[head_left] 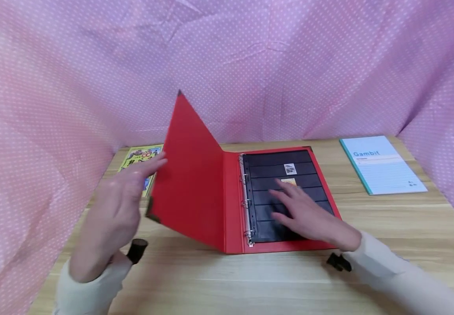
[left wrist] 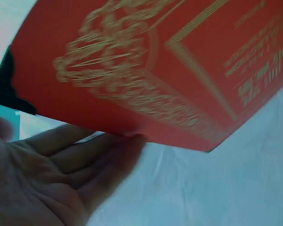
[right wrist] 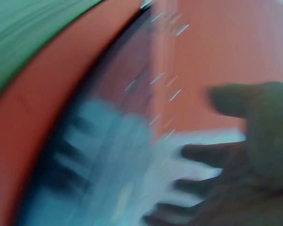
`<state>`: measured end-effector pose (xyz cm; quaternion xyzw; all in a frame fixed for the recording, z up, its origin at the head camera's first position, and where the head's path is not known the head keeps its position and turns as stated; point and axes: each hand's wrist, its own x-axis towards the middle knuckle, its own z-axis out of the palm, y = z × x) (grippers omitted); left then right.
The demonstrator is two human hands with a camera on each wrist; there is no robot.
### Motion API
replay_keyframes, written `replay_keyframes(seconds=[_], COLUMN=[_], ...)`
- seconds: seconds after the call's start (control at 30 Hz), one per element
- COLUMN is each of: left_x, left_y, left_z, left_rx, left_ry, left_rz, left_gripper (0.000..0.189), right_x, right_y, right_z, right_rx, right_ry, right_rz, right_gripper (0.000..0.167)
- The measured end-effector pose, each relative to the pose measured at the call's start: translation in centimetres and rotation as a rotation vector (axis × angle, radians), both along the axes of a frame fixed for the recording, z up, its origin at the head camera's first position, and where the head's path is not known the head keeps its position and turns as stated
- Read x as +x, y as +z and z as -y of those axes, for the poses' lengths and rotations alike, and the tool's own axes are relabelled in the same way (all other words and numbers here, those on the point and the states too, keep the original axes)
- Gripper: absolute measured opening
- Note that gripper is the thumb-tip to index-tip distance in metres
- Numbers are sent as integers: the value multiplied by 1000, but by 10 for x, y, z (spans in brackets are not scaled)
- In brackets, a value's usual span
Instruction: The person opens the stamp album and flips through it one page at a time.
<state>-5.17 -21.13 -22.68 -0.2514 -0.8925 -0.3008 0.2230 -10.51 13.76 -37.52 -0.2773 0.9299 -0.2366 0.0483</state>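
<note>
Much of the yellow booklet [head_left: 138,154] is hidden by the raised front cover [head_left: 197,183] and the left hand [head_left: 112,210]; the lower stamp [head_left: 289,181] is partly covered by the right hand [head_left: 305,212], and the right wrist view is badly blurred. The red ring-binder stamp album [head_left: 234,218] is fitted with dark corner pieces and a black pocket page [head_left: 264,212]; gilt ornament and unreadable lettering are borne on the cover's outer face. It is set mid-tabletop [head_left: 250,284], its long axis and spine directed away from the person, the cover tilted up leftward. The cover's free edge is touched by the left hand's extended fingers; the right's are spread over the page.
</note>
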Motion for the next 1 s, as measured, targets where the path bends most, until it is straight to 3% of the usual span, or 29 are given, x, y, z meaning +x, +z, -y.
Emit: replay_keyframes(seconds=[0.1, 0.17, 0.23, 0.4, 0.5, 0.6, 0.8, 1.0], left_x=[5, 1, -6, -28, -38, -43, -49, -53], left_y=[-1, -6, -16, -57, -82, -102, -129, -146], left_z=[25, 40, 52, 65, 61, 53, 42, 37], left_rx=[-42, -104, -181, -292, -326, -396, -493, -541], left_ry=[186, 297, 357, 313, 281, 286, 323, 322], left_rz=[216, 357, 449, 558, 652, 734, 824, 901], left_gripper=[42, 45, 47, 41, 41, 52, 70, 78], right_x=[-3, -2, -2, -4, -8, -11, -11, -7], right_y=[-18, -25, -28, -29, -29, -30, -31, -31], right_z=[-37, -61, -81, -113, -120, -122, -121, -120], right_rx=[141, 157, 129, 73, 76, 101, 131, 123], right_ry=[-87, -114, -127, -149, -192, -248, -287, -290], right_rz=[58, 85, 96, 108, 123, 129, 107, 88], right_gripper=[66, 68, 70, 69, 69, 68, 63, 59])
